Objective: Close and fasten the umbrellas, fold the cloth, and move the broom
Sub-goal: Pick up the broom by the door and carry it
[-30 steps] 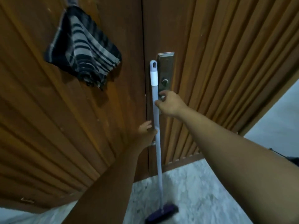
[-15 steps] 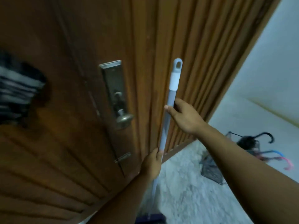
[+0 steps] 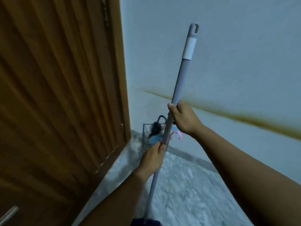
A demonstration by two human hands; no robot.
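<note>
While our right hand [image 3: 184, 119] curls round the pale grey pole of the broom [image 3: 177, 88] at about mid-length, thumb laid along the near side, our left hand [image 3: 153, 158] grips the same pole lower down, fingers wrapped over it from the left. Between the two hands a short stretch of pole shows bare. The pole leans up and to the right, so its top rises well above our right hand, ending in a white sleeve and a grey cap with a hanging hole; we can read no brand or writing on either. Below our left hand the pole runs down to the dark broom head [image 3: 146, 222], only its top edge in view at the bottom of the picture.

Just behind the pole, in the corner beyond our left hand, stands a wire basket [image 3: 145, 136] holding umbrellas [image 3: 156, 128]: a dark one with a black hooked handle, a light blue one, and a pink curved handle to the right. The basket rests on the speckled floor [image 3: 187, 185], beside the ribbed wooden door [image 3: 57, 95] on the left and against the pale wall [image 3: 236, 54], which carries a brownish streak.
</note>
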